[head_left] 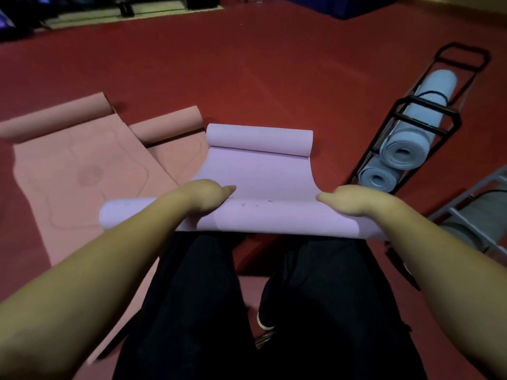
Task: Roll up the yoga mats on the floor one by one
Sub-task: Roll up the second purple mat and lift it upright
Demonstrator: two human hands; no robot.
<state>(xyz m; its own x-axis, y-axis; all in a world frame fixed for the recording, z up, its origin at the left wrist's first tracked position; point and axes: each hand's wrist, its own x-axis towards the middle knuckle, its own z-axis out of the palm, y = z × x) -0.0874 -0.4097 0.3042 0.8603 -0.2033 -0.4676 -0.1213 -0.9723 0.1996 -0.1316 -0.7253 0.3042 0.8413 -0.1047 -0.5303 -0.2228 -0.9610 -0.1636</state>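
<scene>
A lilac yoga mat [260,174] lies in front of me on the red floor, its far end curled into a small roll. Its near end is a thicker roll across my knees. My left hand [211,194] grips that near roll left of the middle, fingers curled over it. My right hand [348,201] grips the same roll on the right side. Two pink mats lie to the left: a wide one [82,174] and a narrower one [175,152] beside the lilac mat, each with its far end curled up.
A black metal rack [428,119] at the right holds rolled blue mats [406,152]. A grey frame [477,204] stands at the far right. Dark equipment lines the back wall. My legs in dark trousers fill the bottom middle.
</scene>
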